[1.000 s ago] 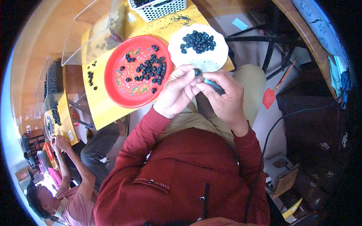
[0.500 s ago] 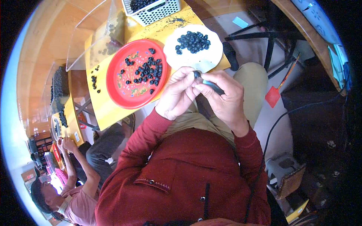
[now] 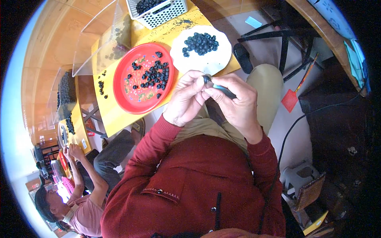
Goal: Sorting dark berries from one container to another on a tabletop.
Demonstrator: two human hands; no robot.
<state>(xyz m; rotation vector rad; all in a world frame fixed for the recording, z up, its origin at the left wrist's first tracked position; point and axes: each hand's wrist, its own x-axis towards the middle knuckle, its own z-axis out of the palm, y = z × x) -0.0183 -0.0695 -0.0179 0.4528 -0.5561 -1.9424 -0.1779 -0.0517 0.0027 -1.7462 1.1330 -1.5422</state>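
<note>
In front of my body both hands meet, a little beyond my lap. My left hand (image 3: pixel 185 96) pinches a small round dark bead (image 3: pixel 206 79) between thumb and fingers. My right hand (image 3: pixel 239 101) is closed around a small tool with a dark teal handle (image 3: pixel 225 91); its tip is at the bead, mostly hidden by the fingers. Just beyond my left hand lies a red plate (image 3: pixel 116 88) with many dark holed beads (image 3: pixel 152 75). The white scalloped plate (image 3: pixel 220 62) beyond my hands carries a heap of similar beads (image 3: pixel 201 43).
A white perforated basket (image 3: pixel 163 18) of dark pieces stands on the yellow table (image 3: pixel 109 115), near dark crumbs and a clear plastic panel (image 3: pixel 93 43). Loose beads (image 3: pixel 101 87) lie left. A co-worker (image 3: pixel 85 214) sits at left. A black cable (image 3: pixel 285 139) runs at right.
The view has shifted slightly, so the table and plates appear a little displaced. Both hands keep the same hold on the bead and the tool.
</note>
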